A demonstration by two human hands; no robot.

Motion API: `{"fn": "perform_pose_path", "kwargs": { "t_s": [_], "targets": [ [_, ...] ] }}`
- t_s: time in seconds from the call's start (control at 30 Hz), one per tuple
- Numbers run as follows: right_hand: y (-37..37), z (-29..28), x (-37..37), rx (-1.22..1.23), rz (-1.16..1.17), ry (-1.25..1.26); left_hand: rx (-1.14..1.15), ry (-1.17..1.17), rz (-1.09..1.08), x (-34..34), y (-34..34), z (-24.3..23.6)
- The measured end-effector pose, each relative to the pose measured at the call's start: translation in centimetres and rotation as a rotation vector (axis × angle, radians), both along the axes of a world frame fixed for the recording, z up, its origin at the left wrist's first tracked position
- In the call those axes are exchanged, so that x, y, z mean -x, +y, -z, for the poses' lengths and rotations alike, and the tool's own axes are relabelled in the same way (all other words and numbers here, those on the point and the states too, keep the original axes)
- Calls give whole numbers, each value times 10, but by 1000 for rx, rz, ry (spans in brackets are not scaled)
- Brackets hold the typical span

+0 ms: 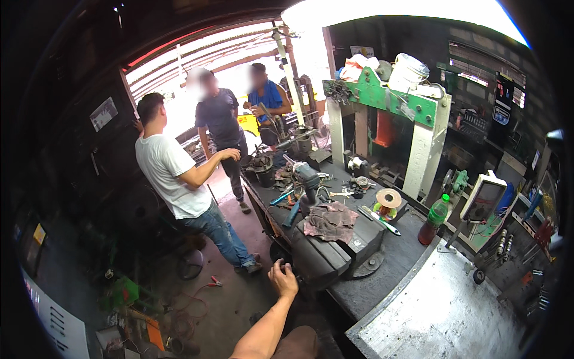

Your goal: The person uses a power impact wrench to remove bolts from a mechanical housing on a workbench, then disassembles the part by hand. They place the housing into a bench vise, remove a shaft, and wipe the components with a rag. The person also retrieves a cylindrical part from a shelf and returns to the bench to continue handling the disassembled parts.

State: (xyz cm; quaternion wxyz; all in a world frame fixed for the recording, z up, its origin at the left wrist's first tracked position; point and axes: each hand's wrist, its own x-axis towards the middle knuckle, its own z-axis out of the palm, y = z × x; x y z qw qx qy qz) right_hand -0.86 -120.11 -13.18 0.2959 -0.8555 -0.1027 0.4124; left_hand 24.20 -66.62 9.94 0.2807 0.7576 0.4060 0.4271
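My left hand [283, 279] reaches up from the lower edge, its fingers curled at the front end of a big dark bench vise [317, 257]. A dark piece that looks like the end of the vise handle [281, 262] shows at my fingertips; the rest of it is hidden. A crumpled, stained rag [330, 222] lies over the top of the vise. Just behind, a dark power tool [308, 178] stands among loose parts. My right hand is out of the picture.
A metal-topped table [436, 305] is at the right, near a green-capped bottle [434, 219] of red liquid. A brush [382, 221] lies behind the vise, before a green press frame [382, 99]. A person in a white shirt [167, 167] stands left; two others stand farther back. A red cable [194, 299] crosses the floor.
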Motion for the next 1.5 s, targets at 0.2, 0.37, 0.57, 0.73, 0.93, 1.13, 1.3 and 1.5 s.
{"fn": "perform_pose_path", "kwargs": {
  "t_s": [0.2,0.37,0.57,0.73,0.93,1.13,1.3,1.5],
  "targets": [
    [1,0,-16,47,578,429,36,-4,1,2,-4,-6],
    [6,12,-20,158,799,644,64,-12,10,3,2,0],
    [11,74,10,-53,710,365,120,-68,116,-1,19,14],
    [21,119,23,22,521,209,24,-64,109,0,25,20],
    [24,88,27,-55,727,241,49,10,119,3,31,24],
    [23,66,34,21,862,376,97,20,123,1,38,28],
    [22,85,33,184,608,488,93,2,148,3,42,36],
    [22,51,26,147,746,476,95,3,154,1,54,42]
  ]
}}
